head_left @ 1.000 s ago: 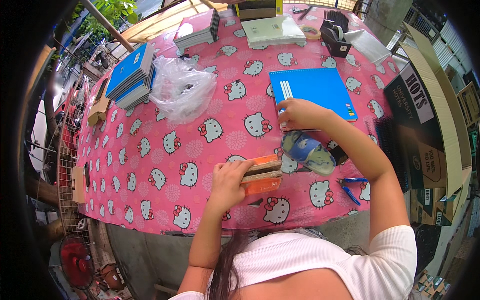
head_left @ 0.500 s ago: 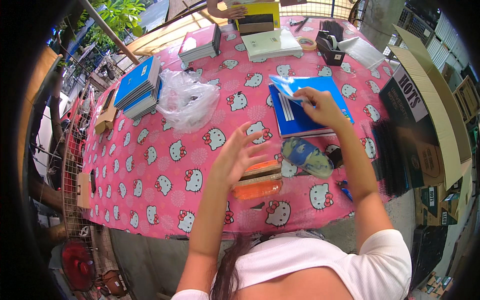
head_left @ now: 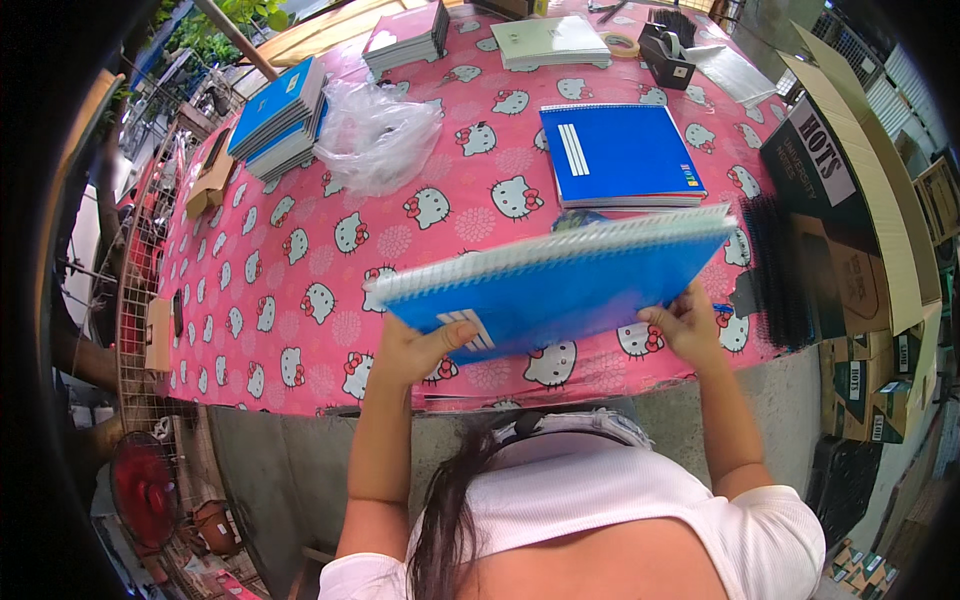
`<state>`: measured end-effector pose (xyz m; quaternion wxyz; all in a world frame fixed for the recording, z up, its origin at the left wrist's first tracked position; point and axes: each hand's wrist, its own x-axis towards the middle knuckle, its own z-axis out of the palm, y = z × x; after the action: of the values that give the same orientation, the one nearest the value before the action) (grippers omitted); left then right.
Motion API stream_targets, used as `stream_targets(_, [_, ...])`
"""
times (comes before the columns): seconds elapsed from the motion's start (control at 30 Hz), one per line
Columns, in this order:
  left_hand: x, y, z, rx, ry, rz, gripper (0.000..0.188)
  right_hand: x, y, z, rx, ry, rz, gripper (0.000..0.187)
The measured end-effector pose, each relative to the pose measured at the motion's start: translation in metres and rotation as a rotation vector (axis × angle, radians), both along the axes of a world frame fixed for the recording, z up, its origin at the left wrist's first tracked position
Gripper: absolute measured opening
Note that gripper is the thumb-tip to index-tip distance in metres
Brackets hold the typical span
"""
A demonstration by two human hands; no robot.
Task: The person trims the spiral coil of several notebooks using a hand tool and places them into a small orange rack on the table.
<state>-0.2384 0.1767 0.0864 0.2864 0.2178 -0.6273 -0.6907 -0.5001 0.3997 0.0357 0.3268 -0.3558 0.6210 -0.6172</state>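
Observation:
A blue spiral notebook [head_left: 570, 285] is tilted in front of me above the near part of the table, its bound edge away from me and slightly blurred. My left hand [head_left: 425, 350] grips its left end, thumb on the blue cover. At the near right corner, my right hand [head_left: 688, 328] pinches it between thumb and fingers. Beyond it lies another blue notebook [head_left: 630, 155], flat on the pink tablecloth [head_left: 320, 260]. A rounded bluish item [head_left: 578, 220] shows only in part, since the held notebook covers most of it.
Stacks of blue [head_left: 275, 110], red [head_left: 405, 38] and pale notebooks [head_left: 550, 43] stand farther off. A crumpled plastic bag [head_left: 375, 140] lies beside the blue stack. On the right are a tape dispenser [head_left: 667, 58], black spiral coils [head_left: 775, 270] and an open cardboard box [head_left: 830, 200].
A blue notebook has come up off the pile and toward me, now held in both hands. My left hand was empty before. The view has tilted down, and the other person has left it.

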Motion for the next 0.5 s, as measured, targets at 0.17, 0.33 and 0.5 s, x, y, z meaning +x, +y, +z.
stream_targets(0.17, [0.029,0.018,-0.061,-0.25,0.047,0.278,0.037,0.041,-0.005,-0.084,0.087,0.328,0.008,0.031])
stream_targets(0.33, [0.039,0.027,-0.068,-0.188,-0.067,0.336,0.027,0.041,-0.023,-0.083,-0.082,0.435,0.002,0.021])
stream_targets(0.5, [0.005,-0.008,0.042,-0.356,0.005,0.392,0.024,0.004,-0.079,-0.019,-0.357,0.697,-0.082,0.024])
